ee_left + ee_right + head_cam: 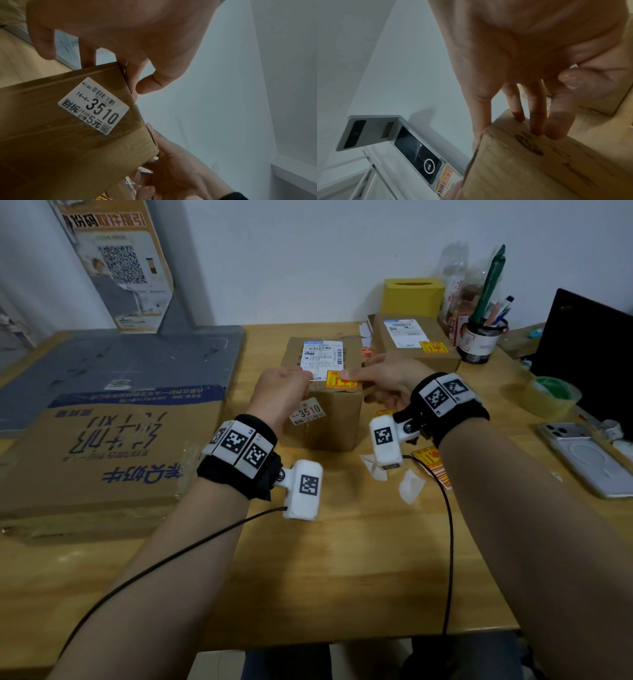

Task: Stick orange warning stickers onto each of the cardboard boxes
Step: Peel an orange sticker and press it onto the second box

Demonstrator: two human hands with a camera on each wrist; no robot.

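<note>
A small cardboard box (pixel 322 419) (pixel 51 148) (pixel 539 169) stands mid-table with a white shipping label (pixel 322 359) on top and an orange warning sticker (pixel 340 380) by its front edge. My left hand (pixel 284 386) (pixel 120 33) holds the box's top front edge at the left, fingers on top, thumb at the edge. My right hand (pixel 380 374) (pixel 522 54) presses a straight finger on the orange sticker. A second box (pixel 414 344) at the back right bears an orange sticker (pixel 434 347). Spare orange stickers (pixel 431 463) lie under my right wrist.
A big flattened carton (pixel 113 450) lies at the left, over a grey platform (pixel 137 357). Peeled backing papers (pixel 411 484) lie near the box. At the right are a tape roll (pixel 551 397), a phone (pixel 582 457), a pen holder (pixel 483 340) and a dark screen (pixel 589 354).
</note>
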